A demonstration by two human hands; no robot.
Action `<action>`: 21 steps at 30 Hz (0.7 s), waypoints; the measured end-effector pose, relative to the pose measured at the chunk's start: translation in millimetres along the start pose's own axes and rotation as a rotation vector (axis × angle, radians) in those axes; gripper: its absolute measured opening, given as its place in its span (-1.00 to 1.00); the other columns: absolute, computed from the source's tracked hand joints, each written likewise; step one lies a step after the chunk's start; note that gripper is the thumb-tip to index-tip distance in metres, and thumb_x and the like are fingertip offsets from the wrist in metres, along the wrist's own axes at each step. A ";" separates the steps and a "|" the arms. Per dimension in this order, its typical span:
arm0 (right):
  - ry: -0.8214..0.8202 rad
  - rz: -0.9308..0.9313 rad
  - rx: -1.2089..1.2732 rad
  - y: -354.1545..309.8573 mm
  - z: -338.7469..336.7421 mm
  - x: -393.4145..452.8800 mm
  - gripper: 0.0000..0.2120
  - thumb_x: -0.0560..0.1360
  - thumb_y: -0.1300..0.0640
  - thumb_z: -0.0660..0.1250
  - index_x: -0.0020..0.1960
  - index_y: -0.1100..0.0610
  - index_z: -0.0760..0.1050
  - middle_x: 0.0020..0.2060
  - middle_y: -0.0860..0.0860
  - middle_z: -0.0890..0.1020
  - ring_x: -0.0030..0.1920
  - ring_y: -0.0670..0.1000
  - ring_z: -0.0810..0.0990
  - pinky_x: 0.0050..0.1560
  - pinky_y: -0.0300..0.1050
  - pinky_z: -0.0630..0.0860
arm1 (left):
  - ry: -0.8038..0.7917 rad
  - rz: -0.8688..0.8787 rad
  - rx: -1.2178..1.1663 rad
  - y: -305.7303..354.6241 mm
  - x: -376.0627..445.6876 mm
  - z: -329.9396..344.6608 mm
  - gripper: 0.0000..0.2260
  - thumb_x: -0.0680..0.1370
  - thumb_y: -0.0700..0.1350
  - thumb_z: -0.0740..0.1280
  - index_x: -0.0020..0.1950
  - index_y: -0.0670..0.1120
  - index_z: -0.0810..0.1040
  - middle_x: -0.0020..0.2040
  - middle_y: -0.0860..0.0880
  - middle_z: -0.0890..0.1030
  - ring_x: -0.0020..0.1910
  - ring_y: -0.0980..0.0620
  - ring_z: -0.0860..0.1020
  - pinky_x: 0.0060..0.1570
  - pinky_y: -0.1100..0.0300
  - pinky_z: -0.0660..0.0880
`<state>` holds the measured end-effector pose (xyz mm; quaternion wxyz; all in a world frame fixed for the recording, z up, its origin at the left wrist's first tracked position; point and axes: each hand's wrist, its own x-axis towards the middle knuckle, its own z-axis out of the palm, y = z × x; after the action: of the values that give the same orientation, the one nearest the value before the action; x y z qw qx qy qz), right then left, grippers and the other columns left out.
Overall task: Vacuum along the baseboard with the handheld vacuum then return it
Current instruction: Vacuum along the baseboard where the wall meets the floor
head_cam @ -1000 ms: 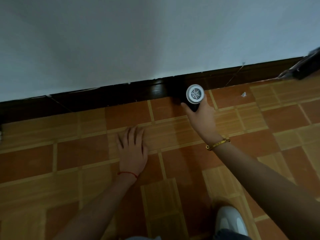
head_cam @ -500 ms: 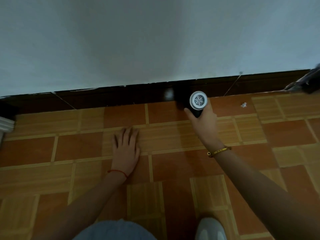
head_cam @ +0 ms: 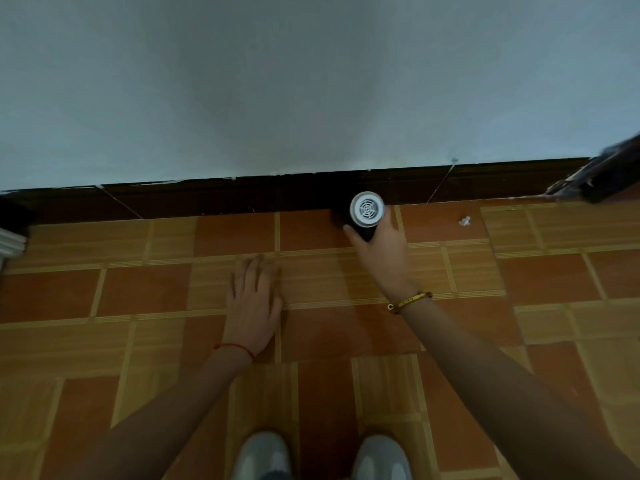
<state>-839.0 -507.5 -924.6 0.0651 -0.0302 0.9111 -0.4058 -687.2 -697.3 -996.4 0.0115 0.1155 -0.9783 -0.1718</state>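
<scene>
Below, orange tiled floor (head_cam: 547, 282), dark baseboard (head_cam: 207, 199), left hand (head_cam: 254, 299) spread flat, right hand (head_cam: 384, 254) gripping handheld vacuum (head_cam: 365, 213).

Black handheld vacuum (head_cam: 364, 216) against dark baseboard (head_cam: 207, 199)

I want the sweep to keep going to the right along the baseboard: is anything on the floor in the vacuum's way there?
Only a small white scrap lies on the tiles to the right of the handheld vacuum, close to the baseboard. The right hand grips the vacuum; the dark object sits farther right.
</scene>
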 end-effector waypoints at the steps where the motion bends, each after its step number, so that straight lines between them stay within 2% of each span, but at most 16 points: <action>1: -0.035 -0.011 -0.010 -1.4 3.1 0.5 -0.36 0.47 -0.07 0.42 0.43 0.12 0.27 0.15 0.09 0.63 0.11 0.11 0.62 0.02 0.00 0.60 | 0.003 0.006 -0.001 4.7 2.6 3.0 -0.56 0.57 -0.02 0.05 0.44 -0.09 0.28 0.48 -0.21 0.35 0.51 -0.22 0.26 0.46 -0.31 0.19; 4: -0.097 -0.033 -0.018 -3.2 9.5 2.5 -0.36 0.46 -0.14 0.42 0.42 0.07 0.28 0.17 0.06 0.62 0.14 0.11 0.61 0.07 0.09 0.60 | -0.004 0.036 0.006 15.8 15.0 13.8 -0.54 0.58 0.00 0.06 0.46 -0.09 0.31 0.48 -0.18 0.35 0.50 -0.19 0.25 0.47 -0.33 0.15; 7: -0.040 -0.023 -0.009 5.9 5.2 8.1 -0.36 0.46 -0.11 0.42 0.42 0.10 0.29 0.16 0.05 0.62 0.12 0.07 0.62 0.03 -0.03 0.60 | -0.023 0.014 -0.014 24.0 27.7 24.5 -0.52 0.60 0.03 0.03 0.49 -0.08 0.32 0.52 -0.15 0.30 0.53 -0.17 0.21 0.48 -0.30 0.09; 10: 0.048 0.018 0.017 21.7 -8.3 11.5 -0.33 0.46 -0.10 0.43 0.45 0.11 0.28 0.16 0.05 0.63 0.11 0.07 0.63 0.00 -0.08 0.60 | -0.039 0.012 0.003 27.4 33.2 35.6 -0.52 0.60 0.03 0.04 0.49 -0.09 0.34 0.52 -0.15 0.30 0.53 -0.19 0.21 0.47 -0.34 0.12; 14: 0.100 0.052 0.055 29.7 -15.4 5.1 -0.34 0.48 -0.05 0.43 0.46 0.11 0.25 0.21 0.04 0.60 0.16 0.03 0.60 -0.04 -0.29 0.47 | -0.018 0.008 0.020 25.2 31.0 48.0 -0.53 0.62 0.02 0.08 0.52 -0.08 0.31 0.54 -0.14 0.28 0.55 -0.17 0.17 0.48 -0.34 0.07; 19: -0.013 -0.048 0.024 22.3 -1.5 3.7 -0.37 0.46 -0.07 0.45 0.42 0.10 0.30 0.19 0.01 0.61 0.17 0.02 0.59 0.04 -0.25 0.49 | 0.001 0.022 0.013 24.8 29.0 46.6 -0.50 0.61 0.05 0.06 0.54 -0.07 0.29 0.55 -0.13 0.27 0.55 -0.17 0.17 0.49 -0.34 0.05; 21: -0.010 -0.046 0.002 22.6 -3.7 6.1 -0.37 0.45 -0.09 0.45 0.41 0.10 0.32 0.17 0.02 0.63 0.15 0.03 0.60 0.03 -0.22 0.51 | 0.005 0.030 0.013 25.0 28.7 45.1 -0.49 0.60 0.05 0.06 0.53 -0.08 0.30 0.54 -0.14 0.29 0.55 -0.17 0.18 0.48 -0.36 0.07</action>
<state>-845.6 -490.4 -939.6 0.0603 -0.0529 0.9094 -0.4081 -723.5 -665.9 -1030.9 0.0157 0.1015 -0.9810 -0.1647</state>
